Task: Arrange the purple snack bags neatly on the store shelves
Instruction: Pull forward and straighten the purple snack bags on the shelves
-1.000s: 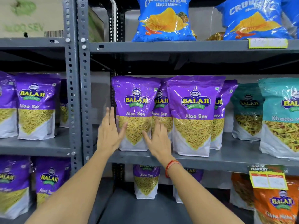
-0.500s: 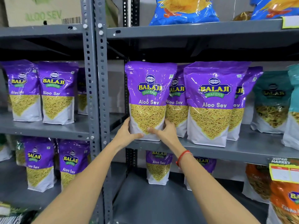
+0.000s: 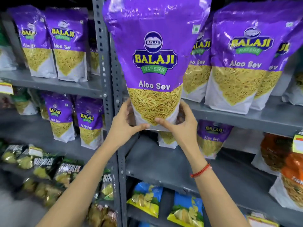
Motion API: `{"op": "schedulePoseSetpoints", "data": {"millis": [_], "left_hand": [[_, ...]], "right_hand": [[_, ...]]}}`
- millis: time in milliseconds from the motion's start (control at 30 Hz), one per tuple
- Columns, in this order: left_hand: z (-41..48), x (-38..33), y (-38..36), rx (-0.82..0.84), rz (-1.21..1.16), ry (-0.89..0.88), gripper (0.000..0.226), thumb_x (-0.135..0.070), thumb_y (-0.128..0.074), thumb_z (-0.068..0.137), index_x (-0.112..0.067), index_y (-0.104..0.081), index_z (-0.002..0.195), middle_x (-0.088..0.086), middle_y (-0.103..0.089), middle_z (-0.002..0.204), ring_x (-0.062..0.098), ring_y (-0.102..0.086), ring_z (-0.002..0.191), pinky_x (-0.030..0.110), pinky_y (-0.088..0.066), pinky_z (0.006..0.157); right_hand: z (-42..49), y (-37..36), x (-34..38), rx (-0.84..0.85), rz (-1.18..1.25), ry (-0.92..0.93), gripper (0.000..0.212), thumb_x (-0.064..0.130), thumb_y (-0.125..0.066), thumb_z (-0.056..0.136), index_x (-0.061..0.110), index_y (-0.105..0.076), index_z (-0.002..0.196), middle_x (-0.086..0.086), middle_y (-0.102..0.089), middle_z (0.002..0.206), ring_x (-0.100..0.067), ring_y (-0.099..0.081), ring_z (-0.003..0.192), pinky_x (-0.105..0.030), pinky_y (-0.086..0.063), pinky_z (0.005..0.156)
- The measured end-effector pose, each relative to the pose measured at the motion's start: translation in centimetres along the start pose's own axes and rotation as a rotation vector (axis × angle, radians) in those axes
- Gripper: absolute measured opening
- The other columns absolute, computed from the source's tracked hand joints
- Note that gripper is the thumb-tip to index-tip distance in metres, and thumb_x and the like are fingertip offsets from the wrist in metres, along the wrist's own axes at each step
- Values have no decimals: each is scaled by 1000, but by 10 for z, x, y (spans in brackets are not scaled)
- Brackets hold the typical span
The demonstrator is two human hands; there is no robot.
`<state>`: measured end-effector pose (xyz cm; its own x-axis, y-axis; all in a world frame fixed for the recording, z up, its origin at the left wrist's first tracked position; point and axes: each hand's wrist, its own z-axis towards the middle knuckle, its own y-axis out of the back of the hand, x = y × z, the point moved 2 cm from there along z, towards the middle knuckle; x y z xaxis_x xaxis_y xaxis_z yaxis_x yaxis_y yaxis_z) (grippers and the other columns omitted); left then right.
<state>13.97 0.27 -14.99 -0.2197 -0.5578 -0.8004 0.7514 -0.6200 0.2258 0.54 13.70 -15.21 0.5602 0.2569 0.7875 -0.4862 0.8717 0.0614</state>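
The glossy purple-and-white Aloo Sev snack bag (image 3: 155,66) that half a second ago stood at the left end of its row on the grey metal shelf (image 3: 270,115) is now off that shelf and fills the centre of the frame, held upright in the air, close to the camera. The left hand (image 3: 124,125) and the right hand (image 3: 182,123) both clamp its bottom corners: thumbs lie across the white front panel near the lower seam, and the other fingers wrap round the sides and back, mostly hidden. A second ago the same hands only lay flat against the bag's lower edges; they then closed on its base, and now they carry its weight. A red thread bracelet (image 3: 200,170) shows on the right wrist.

Lifting the bag leaves a gap at the left end of the row at centre right, where the remaining purple Aloo Sev bags (image 3: 242,63) stand upright, one behind another. More of the same bags (image 3: 54,46) stand at upper left beyond the perforated grey upright post (image 3: 102,63), and others (image 3: 73,120) sit a shelf lower.

For the task, this means one bag is in transit, not yet placed. Where it is meant to go cannot be told from here; judging by the grip low on the base, it is likely to be set down standing, label forward, in line with its neighbours.
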Motion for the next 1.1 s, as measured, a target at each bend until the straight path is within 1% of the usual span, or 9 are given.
{"op": "schedulePoseSetpoints", "data": {"millis": [100,233,300,400,500,567,667,900,1100], "left_hand": [[-23,17,-2,-19,53,55,93,-28,-82,55,-30,-32,132,-24,-55,111,-19,-56,96,5,-46,80],[-50,53,-12,-11,118,143,89,-16,-84,60,-22,-32,132,-28,-48,110,-26,-50,95,-2,-41,74],[-62,75,-18,10,140,210,90,-17,-85,59,-19,-33,133,-23,-51,112,-12,-54,101,4,-45,80],[-75,112,-29,36,183,279,91,-28,-88,53,-28,-35,126,-2,-60,121,13,-59,112,29,-51,91],[-80,138,-43,79,229,349,90,-29,-89,53,-26,-34,124,3,-61,122,17,-60,110,30,-48,90],[-81,154,-53,106,236,403,93,-28,-89,54,-22,-33,127,6,-62,123,18,-60,108,31,-48,91],[-79,180,-64,115,261,458,90,-32,-89,52,-26,-32,121,8,-65,120,20,-63,106,43,-52,91],[-51,244,-87,163,320,510,89,-48,-84,36,-29,-33,106,7,-71,107,26,-67,97,50,-55,79],[-25,250,-97,207,438,534,77,-39,-85,49,-19,-35,105,11,-71,106,34,-63,100,47,-52,77]], "right_hand": [[-21,-4,-21,16,-32,-49,91,50,-89,50,20,-54,128,0,-65,126,-15,-60,118,-45,-50,100],[-52,-7,-60,80,-58,-136,94,49,-89,50,22,-51,132,1,-61,131,-15,-57,121,-43,-50,101],[-67,-7,-78,96,-97,-172,91,43,-91,51,22,-52,131,5,-60,127,-15,-57,117,-36,-49,99],[-82,-7,-108,153,-121,-243,87,39,-91,52,23,-52,129,6,-62,122,-10,-57,114,-20,-48,92],[-88,-5,-137,235,-128,-347,79,28,-92,57,24,-51,125,8,-65,116,8,-59,105,-9,-48,80],[-89,-4,-155,263,-165,-397,79,26,-92,58,21,-50,124,8,-65,116,3,-59,107,-19,-51,86],[-86,-4,-181,322,-269,-461,76,25,-92,57,10,-48,118,-2,-66,115,-13,-60,106,-34,-54,88],[-60,-3,-225,380,-415,-548,72,23,-90,60,6,-45,115,-11,-64,117,-27,-60,111,-46,-53,88],[-37,-14,-248,423,-507,-589,73,18,-87,63,4,-43,120,-18,-61,122,-35,-57,114,-46,-50,92]]}}
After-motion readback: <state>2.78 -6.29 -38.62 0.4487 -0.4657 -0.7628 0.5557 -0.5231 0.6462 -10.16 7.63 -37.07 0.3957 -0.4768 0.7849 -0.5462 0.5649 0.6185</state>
